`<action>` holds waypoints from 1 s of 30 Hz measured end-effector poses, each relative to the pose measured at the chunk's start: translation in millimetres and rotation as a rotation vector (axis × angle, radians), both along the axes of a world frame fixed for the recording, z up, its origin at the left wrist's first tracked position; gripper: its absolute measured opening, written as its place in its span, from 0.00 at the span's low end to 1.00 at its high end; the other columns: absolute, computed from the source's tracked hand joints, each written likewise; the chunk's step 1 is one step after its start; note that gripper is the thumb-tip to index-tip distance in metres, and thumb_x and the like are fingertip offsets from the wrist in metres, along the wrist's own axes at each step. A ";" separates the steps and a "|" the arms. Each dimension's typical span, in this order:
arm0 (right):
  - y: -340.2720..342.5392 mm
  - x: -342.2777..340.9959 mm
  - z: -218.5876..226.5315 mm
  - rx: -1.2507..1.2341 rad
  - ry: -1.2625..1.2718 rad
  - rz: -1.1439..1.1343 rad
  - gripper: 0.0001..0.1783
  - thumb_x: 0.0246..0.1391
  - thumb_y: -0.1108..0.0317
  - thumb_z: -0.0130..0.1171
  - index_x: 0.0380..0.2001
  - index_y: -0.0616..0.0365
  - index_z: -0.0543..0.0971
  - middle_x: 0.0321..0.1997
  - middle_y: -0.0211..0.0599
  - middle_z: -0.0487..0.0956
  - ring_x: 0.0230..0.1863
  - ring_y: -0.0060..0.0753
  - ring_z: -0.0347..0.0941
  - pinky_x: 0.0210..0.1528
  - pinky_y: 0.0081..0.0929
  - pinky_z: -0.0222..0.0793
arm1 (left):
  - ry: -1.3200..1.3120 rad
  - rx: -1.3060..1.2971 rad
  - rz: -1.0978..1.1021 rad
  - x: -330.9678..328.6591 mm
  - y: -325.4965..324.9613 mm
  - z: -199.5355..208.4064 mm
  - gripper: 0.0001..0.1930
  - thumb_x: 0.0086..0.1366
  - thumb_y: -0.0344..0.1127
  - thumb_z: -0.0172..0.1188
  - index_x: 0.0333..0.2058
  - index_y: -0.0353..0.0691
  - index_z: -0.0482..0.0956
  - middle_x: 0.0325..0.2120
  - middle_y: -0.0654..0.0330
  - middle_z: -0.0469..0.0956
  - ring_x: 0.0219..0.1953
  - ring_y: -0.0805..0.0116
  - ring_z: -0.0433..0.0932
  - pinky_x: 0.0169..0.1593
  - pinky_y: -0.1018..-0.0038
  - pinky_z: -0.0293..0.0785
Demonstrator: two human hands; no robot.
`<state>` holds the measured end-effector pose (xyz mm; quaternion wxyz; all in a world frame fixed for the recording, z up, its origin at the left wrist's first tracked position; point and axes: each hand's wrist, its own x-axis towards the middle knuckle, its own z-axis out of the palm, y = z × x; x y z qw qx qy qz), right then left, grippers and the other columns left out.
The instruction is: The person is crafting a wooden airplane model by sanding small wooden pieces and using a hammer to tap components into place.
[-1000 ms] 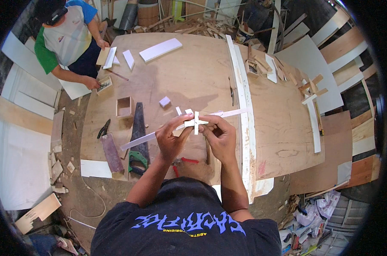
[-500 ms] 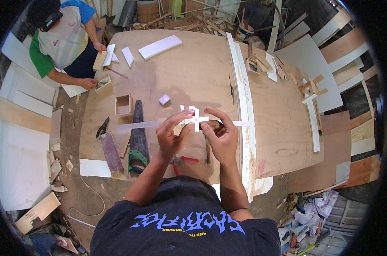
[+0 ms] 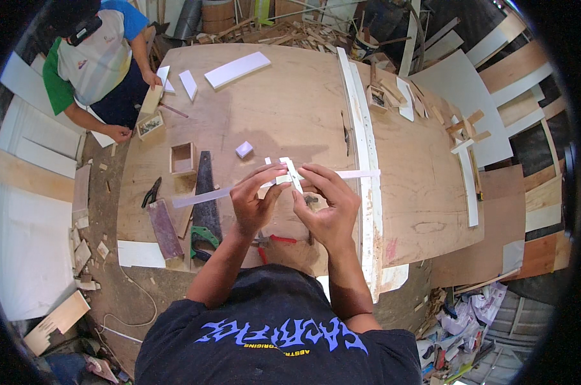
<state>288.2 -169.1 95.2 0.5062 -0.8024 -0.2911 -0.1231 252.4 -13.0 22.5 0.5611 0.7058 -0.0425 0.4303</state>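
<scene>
Above the workbench, both my hands hold a small cross-shaped white wooden piece (image 3: 295, 179) set on a long thin white strip (image 3: 204, 197). The strip runs out sideways past both hands. My left hand (image 3: 255, 196) pinches the assembly from the left, fingers over the top and thumb below. On the other side, my right hand (image 3: 330, 204) grips it between thumb and fingers. Part of the joint hides behind my fingers. Beyond my left hand lies a small white block (image 3: 244, 149). Under the strip rests a handsaw (image 3: 205, 170) with a green handle.
Red-handled pliers (image 3: 279, 239), black pliers (image 3: 151, 192) and an open wooden box (image 3: 183, 159) lie on the bench (image 3: 290, 102). A long white board (image 3: 365, 154) crosses it on the right. A co-worker (image 3: 98, 58) at the far left holds a wood piece beside a box of fasteners (image 3: 151, 126).
The strip has tilted, its right end moving away from me and its left end nearer. The cross piece has turned with my hands. The co-worker's lower hand has drawn back from the fastener box.
</scene>
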 end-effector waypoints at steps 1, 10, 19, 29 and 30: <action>0.6 0.9 1.6 -0.015 -0.017 -0.004 0.23 0.42 0.76 0.73 0.46 0.53 0.88 0.51 0.41 0.86 0.47 0.41 0.87 0.49 0.32 0.83 | 0.009 -0.007 0.005 -0.3 -0.3 1.2 0.12 0.60 0.23 0.73 0.43 0.33 0.85 0.43 0.48 0.88 0.48 0.57 0.87 0.53 0.65 0.83; 2.5 12.8 15.8 -0.076 -0.082 0.059 0.20 0.43 0.76 0.72 0.44 0.53 0.89 0.47 0.39 0.88 0.39 0.34 0.87 0.43 0.29 0.83 | 0.048 -0.031 0.043 0.5 1.3 -1.4 0.13 0.59 0.24 0.73 0.44 0.33 0.86 0.42 0.48 0.88 0.47 0.57 0.88 0.54 0.64 0.82; 3.5 16.9 8.2 0.021 0.018 0.059 0.17 0.47 0.74 0.73 0.44 0.56 0.88 0.48 0.43 0.88 0.37 0.33 0.88 0.42 0.27 0.83 | 0.052 -0.173 0.006 7.3 -1.6 -6.9 0.13 0.61 0.22 0.71 0.45 0.32 0.86 0.43 0.48 0.88 0.48 0.60 0.87 0.54 0.67 0.81; -5.7 34.2 25.4 -0.126 -0.139 0.193 0.14 0.49 0.77 0.74 0.42 0.59 0.89 0.45 0.43 0.89 0.39 0.35 0.88 0.41 0.27 0.83 | 0.053 -0.401 -0.177 8.0 -3.7 -8.3 0.13 0.65 0.20 0.67 0.49 0.30 0.83 0.50 0.44 0.85 0.53 0.61 0.84 0.58 0.68 0.80; -5.7 36.5 23.8 -0.122 -0.172 0.205 0.14 0.50 0.77 0.74 0.42 0.59 0.89 0.44 0.43 0.89 0.39 0.36 0.88 0.42 0.27 0.83 | 0.052 -0.416 -0.192 7.7 -3.5 -8.8 0.13 0.66 0.20 0.66 0.49 0.29 0.83 0.50 0.45 0.85 0.53 0.61 0.84 0.58 0.67 0.79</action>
